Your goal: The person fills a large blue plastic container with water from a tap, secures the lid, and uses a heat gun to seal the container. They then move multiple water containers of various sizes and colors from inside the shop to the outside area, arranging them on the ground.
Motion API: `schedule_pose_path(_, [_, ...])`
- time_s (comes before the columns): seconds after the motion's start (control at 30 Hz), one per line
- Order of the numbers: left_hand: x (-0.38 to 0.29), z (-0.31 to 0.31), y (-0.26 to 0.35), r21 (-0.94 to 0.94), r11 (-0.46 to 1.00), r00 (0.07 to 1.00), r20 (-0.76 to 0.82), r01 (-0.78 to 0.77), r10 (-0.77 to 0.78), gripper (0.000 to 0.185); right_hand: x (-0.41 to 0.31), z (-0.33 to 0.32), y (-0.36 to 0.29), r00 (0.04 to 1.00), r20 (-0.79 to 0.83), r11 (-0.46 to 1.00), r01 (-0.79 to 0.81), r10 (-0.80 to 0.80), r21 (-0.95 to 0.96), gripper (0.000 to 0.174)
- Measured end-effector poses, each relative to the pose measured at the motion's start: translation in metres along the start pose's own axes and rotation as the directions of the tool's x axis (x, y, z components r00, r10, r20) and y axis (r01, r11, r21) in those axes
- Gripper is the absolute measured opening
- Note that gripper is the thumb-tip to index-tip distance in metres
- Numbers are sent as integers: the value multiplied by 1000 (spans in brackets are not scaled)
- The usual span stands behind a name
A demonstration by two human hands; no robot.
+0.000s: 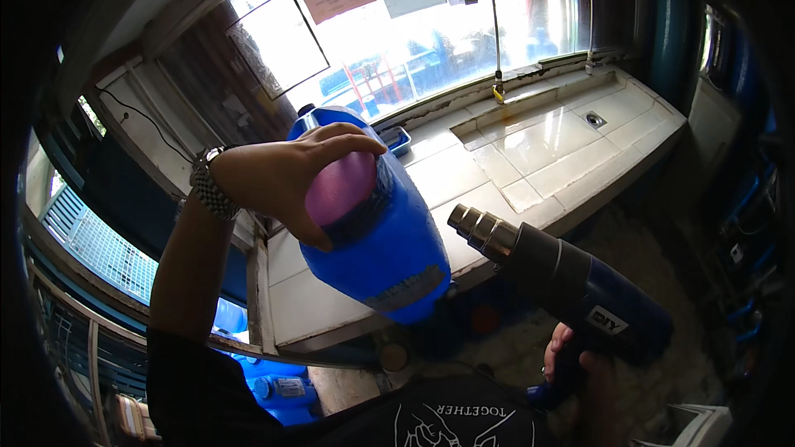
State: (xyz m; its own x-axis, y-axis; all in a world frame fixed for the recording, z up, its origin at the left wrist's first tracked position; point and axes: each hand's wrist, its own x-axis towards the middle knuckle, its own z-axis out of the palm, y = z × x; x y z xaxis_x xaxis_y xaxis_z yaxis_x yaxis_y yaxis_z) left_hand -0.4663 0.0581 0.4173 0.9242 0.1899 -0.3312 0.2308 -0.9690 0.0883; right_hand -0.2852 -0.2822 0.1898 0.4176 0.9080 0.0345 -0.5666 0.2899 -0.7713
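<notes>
A large blue plastic water container [379, 273] stands on the tiled counter, with a round pink lid [343, 189] facing up toward me. My left hand [292, 180], a metal-band watch at its wrist, spans that lid, thumb on one side and fingers on the other. Around the lid runs a dark band [366, 214]. In my right hand [559, 354] is the grip of a dark blue heat gun [571, 279]. Its stepped metal nozzle [484, 230] points toward the container and is apart from it. Part of the right hand lies in shadow.
A shallow tiled basin with a drain [594, 119] is set in the counter [441, 174]. A yellow-handled valve [499, 94] and a curved faucet [590, 12] stand along the window side. Behind the container is a small tray [397, 139]. More blue containers [279, 388] sit below, at left.
</notes>
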Motion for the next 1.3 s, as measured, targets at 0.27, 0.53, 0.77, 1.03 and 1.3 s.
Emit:
schedule_pose_path(0.27, [-1, 3, -4, -27, 999, 999, -20, -34, 34, 121, 5, -3, 5, 999, 53, 999, 11, -14, 47, 46])
schedule_pose_path(0.53, [-22, 16, -23, -51, 979, 929, -331, -196, 168, 127, 0, -8, 15, 1000, 13, 998, -17, 16, 56, 50])
schedule_pose_path(0.77, [-47, 96, -23, -441, 838, 548, -808, -322, -215, 135, -1, -18, 27, 988, 153, 992, -33, 14, 122, 51])
schedule_pose_path(1.03, [-25, 139, -39, -491, 734, 485, -838, -470, -250, 119, -22, 19, 26, 994, 52, 994, 100, -98, -42, 49])
schedule_pose_path(1.3, [-20, 150, -35, -552, 705, 505, -805, -445, -311, 112, -48, 65, 55, 967, -36, 966, 251, -254, -64, 47])
